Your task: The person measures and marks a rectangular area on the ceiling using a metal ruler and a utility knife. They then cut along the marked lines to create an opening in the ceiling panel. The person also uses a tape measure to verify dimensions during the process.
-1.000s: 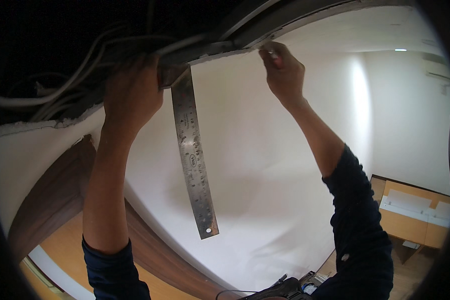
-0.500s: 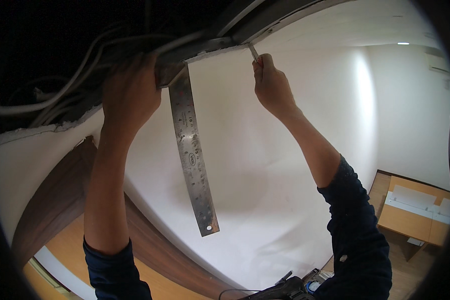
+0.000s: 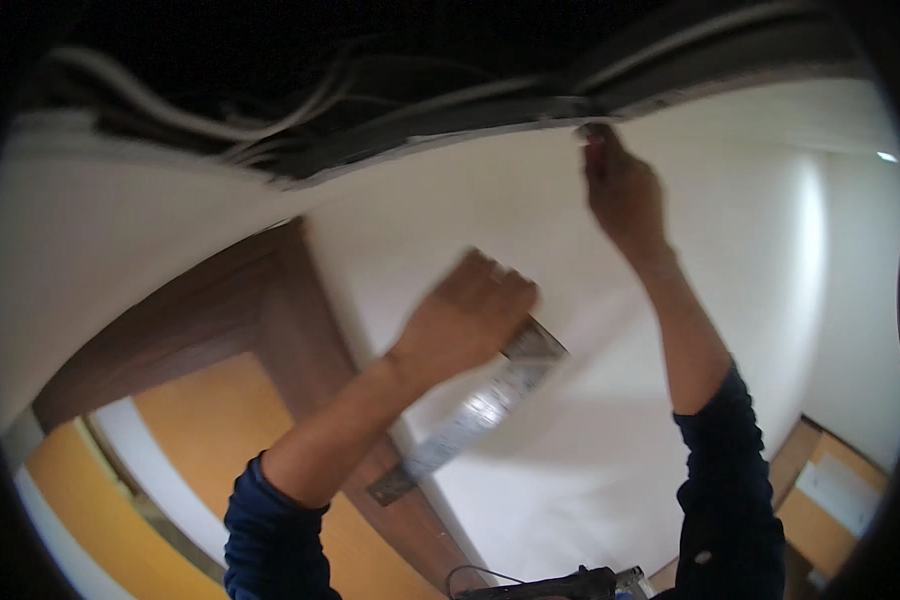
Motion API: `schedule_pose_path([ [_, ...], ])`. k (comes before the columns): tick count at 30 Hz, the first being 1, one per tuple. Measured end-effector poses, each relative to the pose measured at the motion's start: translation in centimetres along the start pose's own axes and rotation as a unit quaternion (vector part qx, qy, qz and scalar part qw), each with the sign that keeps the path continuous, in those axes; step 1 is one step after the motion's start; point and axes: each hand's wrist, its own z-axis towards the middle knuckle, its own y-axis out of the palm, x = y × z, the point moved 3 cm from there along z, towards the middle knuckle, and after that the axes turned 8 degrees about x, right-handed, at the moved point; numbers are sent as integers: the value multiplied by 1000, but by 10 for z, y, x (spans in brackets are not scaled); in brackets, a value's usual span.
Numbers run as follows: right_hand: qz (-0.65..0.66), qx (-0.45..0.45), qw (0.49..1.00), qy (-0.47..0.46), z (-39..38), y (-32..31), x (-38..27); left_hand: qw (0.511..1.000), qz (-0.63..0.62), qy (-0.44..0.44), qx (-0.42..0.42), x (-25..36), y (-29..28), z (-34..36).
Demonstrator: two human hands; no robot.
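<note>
My left hand (image 3: pixel 475 305) is closed around the stock of a try square (image 3: pixel 482 408), held off the white wall in mid-view. Its marked steel blade slants down and to the left from under the fingers. Higher up and to the right, my right hand (image 3: pixel 628 195) is closed on a small tool with a reddish body (image 3: pixel 596 158) and a pale, shiny tip. That tip is at the cut ceiling edge (image 3: pixel 510 125). Motion blur and the fingers leave the tool's exact kind unclear.
Loose cables (image 3: pixel 170 105) hang in the dark ceiling opening at the upper left. Below left stands a dark brown door frame (image 3: pixel 305 290). A black object with a thin cord (image 3: pixel 550 585) is at the bottom edge. A light wooden table (image 3: pixel 840 490) stands low at the right.
My left hand has come down from the ceiling edge with the try square, whose blade has swung from near vertical to slanting. My right hand stays near the edge, and the view has shifted.
</note>
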Motion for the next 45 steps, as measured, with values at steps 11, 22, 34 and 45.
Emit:
schedule_pose_path([
  [11,143,-253,957,18,-28,-7,-28,964,-10,-122,-235,21,-4,-33],
  [22,690,-271,534,406,-9,9,-85,948,-77,-152,-270,33,-38,-65],
  [34,731,-259,462,430,-32,45,-181,933,-110,-168,-297,68,-79,-94],
  [45,498,-111,845,159,-37,41,-224,935,-124,-201,-265,79,-86,-133],
])
